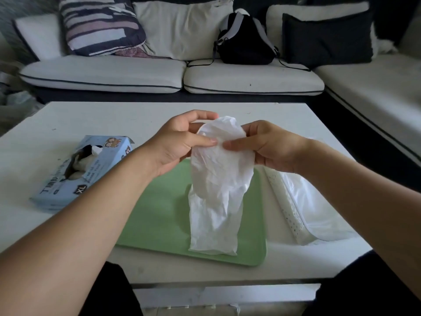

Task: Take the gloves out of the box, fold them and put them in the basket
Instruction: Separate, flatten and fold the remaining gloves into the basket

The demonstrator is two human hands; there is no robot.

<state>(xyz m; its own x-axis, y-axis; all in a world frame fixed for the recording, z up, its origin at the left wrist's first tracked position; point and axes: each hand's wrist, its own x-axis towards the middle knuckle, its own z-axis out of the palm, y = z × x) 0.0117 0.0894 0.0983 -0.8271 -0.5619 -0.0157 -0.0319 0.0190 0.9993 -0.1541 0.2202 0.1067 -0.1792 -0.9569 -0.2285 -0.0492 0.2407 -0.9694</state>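
Note:
A thin white glove (218,185) hangs crumpled above the green mat (159,215), its lower end resting on the mat. My left hand (180,142) pinches the glove's cuff on its left side, and my right hand (271,147) pinches it on the right side. The light blue glove box (82,172) lies at the table's left, with white gloves poking from its torn top opening. The white perforated basket (289,208) sits to the right of the mat, partly hidden under my right forearm, with white gloves inside it.
The white table (114,119) holds everything. Behind it stands a sofa with pale cushions (102,74), a striped pillow (100,26), a black backpack (246,39) and a dark pillow (328,37).

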